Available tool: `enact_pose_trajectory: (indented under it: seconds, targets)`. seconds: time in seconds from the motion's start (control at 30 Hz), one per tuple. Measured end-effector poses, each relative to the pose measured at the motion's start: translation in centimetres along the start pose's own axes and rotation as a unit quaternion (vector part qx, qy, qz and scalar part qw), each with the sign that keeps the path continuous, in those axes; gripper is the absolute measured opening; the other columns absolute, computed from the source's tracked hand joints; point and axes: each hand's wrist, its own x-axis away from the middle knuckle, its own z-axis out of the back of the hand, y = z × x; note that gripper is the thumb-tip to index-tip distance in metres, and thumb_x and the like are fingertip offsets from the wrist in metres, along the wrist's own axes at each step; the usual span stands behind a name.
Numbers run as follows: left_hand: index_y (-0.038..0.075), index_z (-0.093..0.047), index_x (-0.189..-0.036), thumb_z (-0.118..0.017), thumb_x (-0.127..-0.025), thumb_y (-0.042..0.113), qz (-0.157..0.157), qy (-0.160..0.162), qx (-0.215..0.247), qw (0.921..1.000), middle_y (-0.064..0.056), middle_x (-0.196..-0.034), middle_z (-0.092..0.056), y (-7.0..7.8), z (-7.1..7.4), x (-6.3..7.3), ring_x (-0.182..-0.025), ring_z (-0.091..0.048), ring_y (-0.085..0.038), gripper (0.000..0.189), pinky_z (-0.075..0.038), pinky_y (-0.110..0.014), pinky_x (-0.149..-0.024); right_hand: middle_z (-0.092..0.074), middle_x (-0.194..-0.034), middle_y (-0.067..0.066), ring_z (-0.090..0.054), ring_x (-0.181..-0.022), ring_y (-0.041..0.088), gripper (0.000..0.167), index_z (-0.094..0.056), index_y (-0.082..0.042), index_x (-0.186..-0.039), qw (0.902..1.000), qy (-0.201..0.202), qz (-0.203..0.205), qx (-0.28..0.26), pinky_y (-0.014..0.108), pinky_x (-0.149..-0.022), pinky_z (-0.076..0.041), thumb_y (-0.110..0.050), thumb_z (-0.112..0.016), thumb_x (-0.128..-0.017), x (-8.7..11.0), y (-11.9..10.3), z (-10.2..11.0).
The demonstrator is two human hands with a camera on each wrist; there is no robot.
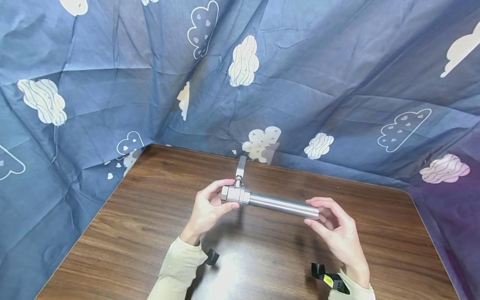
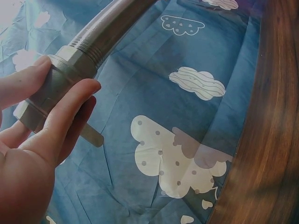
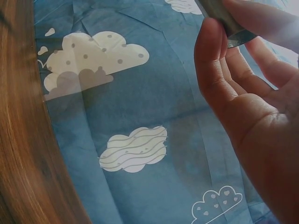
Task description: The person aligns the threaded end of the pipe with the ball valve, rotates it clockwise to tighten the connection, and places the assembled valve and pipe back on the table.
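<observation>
A silver ball valve (image 1: 235, 194) with a flat lever handle (image 1: 241, 167) is joined to a straight metal pipe (image 1: 283, 205), whose threads show beside the valve's hex end. My left hand (image 1: 207, 210) grips the valve body between thumb and fingers, the lever pointing away toward the back. At the other end, my right hand (image 1: 337, 229) pinches the pipe between thumb and fingertips. In the left wrist view the valve (image 2: 58, 84) sits in the fingers, threads partly exposed. The right wrist view catches the pipe's end (image 3: 229, 28) between thumb and fingers.
Below the hands lies a brown wooden table (image 1: 150, 216) with a rounded back right corner. Blue cloth (image 1: 300, 83) printed with clouds hangs behind it and along its sides. Black straps (image 1: 328, 277) with small devices sit at both wrists.
</observation>
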Motion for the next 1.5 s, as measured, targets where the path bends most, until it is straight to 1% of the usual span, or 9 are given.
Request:
enact_pose_trajectory:
  seconds: [0.27,0.57,0.87,1.0,1.13,1.2,1.3,1.4,1.5]
  targets:
    - [-0.015,-0.052,-0.123,-0.074,-0.071,-0.015,-0.005,-0.003,0.003,1.0000,-0.006,-0.104,-0.066,-0.07,-0.01,-0.03,-0.094,-0.066,-0.011,0.056,-0.059,-0.025,-0.082,-0.064,-0.117,0.008,-0.066,-0.098,0.011,0.047,-0.053,0.017,-0.112,1.0000,0.000,0.001,0.001,0.020,-0.082,-0.058,0.031,-0.064,-0.068,0.06,0.03,0.04]
    - [-0.014,-0.052,-0.123,-0.074,-0.072,-0.014,-0.010,-0.005,0.001,0.9999,-0.005,-0.105,-0.066,-0.21,-0.02,0.01,-0.094,-0.066,-0.011,0.056,-0.059,-0.025,-0.082,-0.064,-0.116,0.011,-0.066,-0.097,0.010,0.047,-0.053,0.017,-0.112,1.0000,-0.002,-0.005,-0.004,0.020,-0.081,-0.058,0.032,-0.063,-0.069,0.08,-0.01,0.04]
    - [-0.016,-0.052,-0.123,-0.073,-0.072,-0.015,-0.011,-0.006,0.005,0.9999,-0.001,-0.104,-0.066,-0.26,-0.01,0.01,-0.094,-0.066,-0.011,0.055,-0.059,-0.024,-0.082,-0.066,-0.115,0.005,-0.066,-0.094,0.008,0.046,-0.053,0.015,-0.114,0.9995,-0.002,-0.023,0.019,0.018,-0.080,-0.057,0.026,-0.066,-0.072,0.09,-0.16,0.17]
    - [-0.016,-0.052,-0.123,-0.073,-0.072,-0.015,-0.012,-0.006,0.006,0.9999,-0.002,-0.105,-0.066,-0.32,0.00,-0.01,-0.095,-0.065,-0.011,0.055,-0.059,-0.024,-0.083,-0.066,-0.112,-0.003,-0.066,-0.092,0.006,0.045,-0.054,0.012,-0.116,0.9975,0.000,-0.053,0.047,0.016,-0.077,-0.057,0.022,-0.067,-0.074,0.07,-0.33,0.21]
    - [-0.016,-0.052,-0.123,-0.073,-0.072,-0.015,-0.012,-0.007,0.006,0.9999,-0.001,-0.105,-0.066,-0.24,-0.01,0.00,-0.095,-0.065,-0.011,0.055,-0.059,-0.024,-0.082,-0.067,-0.105,-0.010,-0.066,-0.089,0.003,0.044,-0.054,0.011,-0.118,0.9939,0.000,-0.077,0.079,0.015,-0.072,-0.057,0.017,-0.068,-0.077,0.10,-0.47,0.28]
    - [-0.016,-0.052,-0.123,-0.074,-0.072,-0.015,-0.013,-0.007,0.006,0.9999,-0.001,-0.105,-0.066,-0.22,-0.02,0.02,-0.095,-0.065,-0.011,0.055,-0.059,-0.024,-0.082,-0.068,-0.101,-0.010,-0.066,-0.088,0.002,0.043,-0.054,0.011,-0.118,0.9932,-0.002,-0.075,0.090,0.015,-0.071,-0.057,0.016,-0.069,-0.078,0.12,-0.47,0.29]
    - [-0.016,-0.052,-0.123,-0.074,-0.072,-0.013,-0.015,-0.008,0.007,0.9998,-0.001,-0.105,-0.066,-0.16,-0.03,0.03,-0.095,-0.065,-0.011,0.056,-0.059,-0.024,-0.082,-0.068,-0.097,-0.008,-0.066,-0.085,0.001,0.041,-0.054,0.013,-0.118,0.9943,-0.002,-0.058,0.090,0.014,-0.069,-0.056,0.016,-0.068,-0.079,0.19,-0.36,0.26]
    - [-0.015,-0.052,-0.123,-0.075,-0.072,-0.012,-0.007,-0.006,0.006,0.9999,-0.002,-0.106,-0.067,-0.04,-0.09,0.05,-0.095,-0.065,-0.011,0.056,-0.059,-0.023,-0.083,-0.068,-0.096,-0.006,-0.065,-0.083,0.002,0.038,-0.056,0.012,-0.117,0.9945,0.000,-0.041,0.096,0.013,-0.068,-0.055,0.014,-0.067,-0.081,0.25,-0.28,0.20]
    - [-0.014,-0.052,-0.124,-0.075,-0.072,-0.012,-0.004,-0.006,0.006,1.0000,-0.010,-0.108,-0.066,0.05,-0.11,0.07,-0.096,-0.066,-0.012,0.056,-0.059,-0.024,-0.084,-0.068,-0.095,-0.008,-0.064,-0.082,0.001,0.035,-0.057,0.009,-0.116,0.9924,0.001,-0.036,0.118,0.012,-0.067,-0.054,0.013,-0.065,-0.083,0.28,-0.22,0.26]
